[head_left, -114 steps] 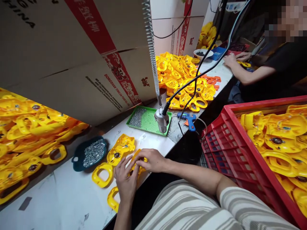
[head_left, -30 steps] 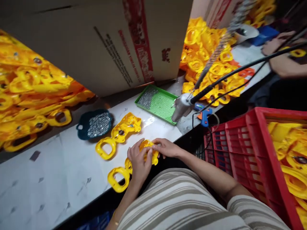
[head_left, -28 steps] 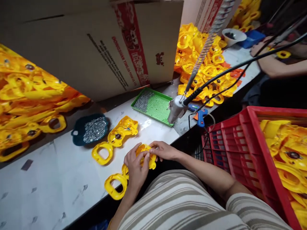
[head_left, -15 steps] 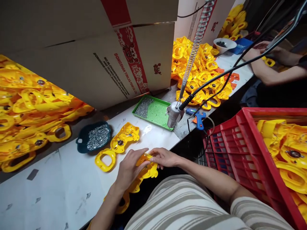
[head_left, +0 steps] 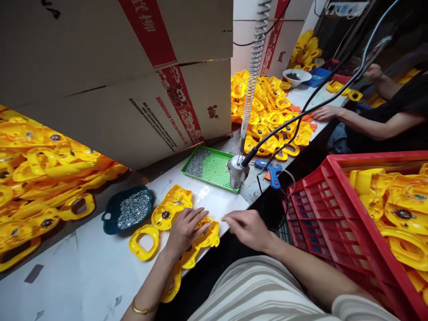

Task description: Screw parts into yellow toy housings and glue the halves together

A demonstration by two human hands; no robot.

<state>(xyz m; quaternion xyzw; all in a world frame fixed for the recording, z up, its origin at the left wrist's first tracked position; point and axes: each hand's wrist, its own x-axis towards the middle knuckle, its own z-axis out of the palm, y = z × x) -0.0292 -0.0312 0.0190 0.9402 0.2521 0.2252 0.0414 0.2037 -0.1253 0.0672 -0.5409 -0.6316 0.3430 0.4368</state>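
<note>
My left hand [head_left: 187, 229] grips a yellow plastic toy shell [head_left: 209, 234] at the table's front edge; its fingers cover part of the shell. To the right, apart from the shell, is my right hand [head_left: 249, 227], thumb and fingers pinched together. Whatever is in that pinch is too small to make out. A second yellow shell [head_left: 172, 207] with a ring-shaped end and a round dark part lies just beyond my left hand. Farther off, a silver power screwdriver [head_left: 238, 171] hangs from a coil spring over a green tray [head_left: 217, 167] with small metal screws at one end.
A dark teal dish [head_left: 110, 218] of metal bits stands at left. Yellow shells are heaped behind cardboard [head_left: 117, 116] and at the far right. A blue glue gun [head_left: 274, 176] lies near the table edge. A red crate [head_left: 329, 196] holds shells. A co-worker's hand [head_left: 324, 113] touches the table.
My right hand has come off the yellow shell and moved right. My left hand stays on it. The co-worker's hands have moved apart, one down to the table. The view has shifted slightly.
</note>
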